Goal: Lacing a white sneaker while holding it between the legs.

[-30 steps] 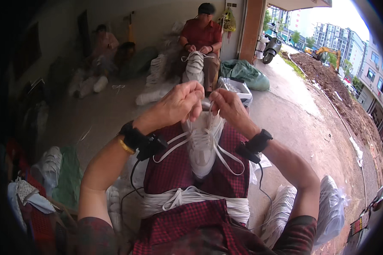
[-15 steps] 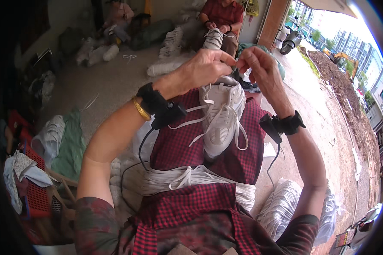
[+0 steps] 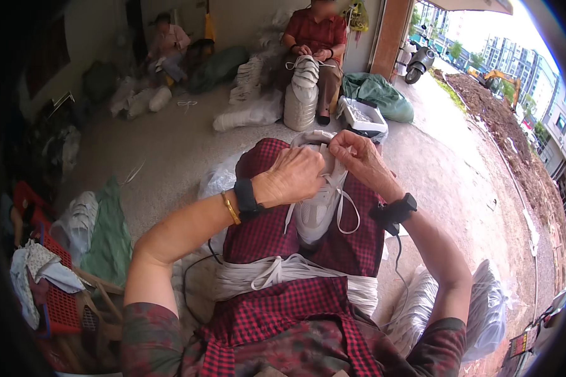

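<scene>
Here, left hand (image 3: pixel 294 178) and right hand (image 3: pixel 357 156) fingers pinching laces on white shoe (image 3: pixel 317 207) — red basket (image 3: pixel 56 301) holding cloths.

At the top centre of the frame a seated person in a red shirt (image 3: pixel 313 34) holds a tall stack of white shoe uppers (image 3: pixel 303 94) between the knees. Just right of them lie a white plastic box (image 3: pixel 363 117) and a green sack (image 3: pixel 380 94). A parked scooter (image 3: pixel 417 61) stands at the upper right, with a yellow excavator (image 3: pixel 495 78) farther off. A red plastic basket (image 3: pixel 53 295) with rags sits at the lower left, beside a green cloth (image 3: pixel 110 239) on the concrete floor (image 3: pixel 170 144).
</scene>
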Demonstrator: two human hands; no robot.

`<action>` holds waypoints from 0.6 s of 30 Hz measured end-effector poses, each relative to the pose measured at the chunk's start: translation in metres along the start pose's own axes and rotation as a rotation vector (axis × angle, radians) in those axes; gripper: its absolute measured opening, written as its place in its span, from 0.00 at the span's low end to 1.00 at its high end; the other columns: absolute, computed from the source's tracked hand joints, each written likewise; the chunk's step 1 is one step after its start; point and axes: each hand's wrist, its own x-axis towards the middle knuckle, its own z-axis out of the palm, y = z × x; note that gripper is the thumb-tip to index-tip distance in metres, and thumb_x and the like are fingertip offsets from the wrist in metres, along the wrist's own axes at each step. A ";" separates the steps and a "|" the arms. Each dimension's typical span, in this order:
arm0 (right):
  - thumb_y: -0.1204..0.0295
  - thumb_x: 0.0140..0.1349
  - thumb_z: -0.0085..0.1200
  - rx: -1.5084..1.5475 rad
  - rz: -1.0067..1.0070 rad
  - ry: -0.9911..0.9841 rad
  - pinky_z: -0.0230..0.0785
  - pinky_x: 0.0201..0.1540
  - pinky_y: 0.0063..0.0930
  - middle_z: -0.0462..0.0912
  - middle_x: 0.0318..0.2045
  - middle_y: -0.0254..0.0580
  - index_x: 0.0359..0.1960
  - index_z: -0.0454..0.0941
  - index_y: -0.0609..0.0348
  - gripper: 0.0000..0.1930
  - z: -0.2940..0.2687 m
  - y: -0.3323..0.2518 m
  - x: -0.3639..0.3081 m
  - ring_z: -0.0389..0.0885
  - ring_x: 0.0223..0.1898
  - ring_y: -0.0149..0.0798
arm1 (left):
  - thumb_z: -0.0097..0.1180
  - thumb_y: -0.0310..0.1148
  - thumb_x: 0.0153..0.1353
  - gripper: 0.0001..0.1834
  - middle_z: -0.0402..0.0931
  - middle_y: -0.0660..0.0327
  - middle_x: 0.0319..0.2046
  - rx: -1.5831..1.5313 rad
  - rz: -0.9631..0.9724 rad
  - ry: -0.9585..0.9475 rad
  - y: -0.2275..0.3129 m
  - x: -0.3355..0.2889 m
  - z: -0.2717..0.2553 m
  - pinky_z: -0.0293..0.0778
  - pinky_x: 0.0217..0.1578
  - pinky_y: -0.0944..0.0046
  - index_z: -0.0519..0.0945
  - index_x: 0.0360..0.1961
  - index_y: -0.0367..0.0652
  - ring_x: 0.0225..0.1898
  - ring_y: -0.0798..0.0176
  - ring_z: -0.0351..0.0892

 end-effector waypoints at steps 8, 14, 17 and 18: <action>0.68 0.70 0.55 0.131 -0.020 -0.041 0.71 0.40 0.24 0.79 0.32 0.28 0.38 0.79 0.63 0.09 -0.004 0.002 -0.002 0.72 0.38 0.22 | 0.57 0.36 0.66 0.10 0.62 0.74 0.19 -1.761 -0.362 0.026 -0.079 0.007 -0.057 0.54 0.17 0.75 0.80 0.30 0.41 0.18 0.79 0.57; 0.72 0.61 0.60 -0.377 -0.218 0.068 0.70 0.43 0.34 0.80 0.36 0.39 0.40 0.84 0.59 0.07 0.012 -0.034 -0.010 0.79 0.47 0.38 | 0.57 0.41 0.70 0.14 0.59 0.75 0.19 -1.674 -0.532 0.127 -0.048 0.007 -0.071 0.55 0.16 0.77 0.78 0.34 0.42 0.18 0.80 0.57; 0.72 0.59 0.59 -0.464 -0.401 0.042 0.71 0.37 0.43 0.81 0.31 0.48 0.37 0.84 0.60 0.07 0.029 -0.057 0.003 0.81 0.41 0.49 | 0.57 0.42 0.70 0.14 0.59 0.76 0.19 -1.674 -0.426 0.113 -0.033 0.009 -0.079 0.55 0.17 0.76 0.80 0.35 0.40 0.18 0.80 0.58; 0.71 0.60 0.58 -0.479 -0.297 -0.052 0.71 0.35 0.46 0.80 0.27 0.51 0.36 0.84 0.61 0.07 0.031 -0.056 0.010 0.81 0.36 0.52 | 0.57 0.42 0.70 0.15 0.60 0.76 0.19 -1.598 -0.379 0.090 -0.026 0.013 -0.082 0.55 0.17 0.76 0.80 0.36 0.40 0.18 0.80 0.58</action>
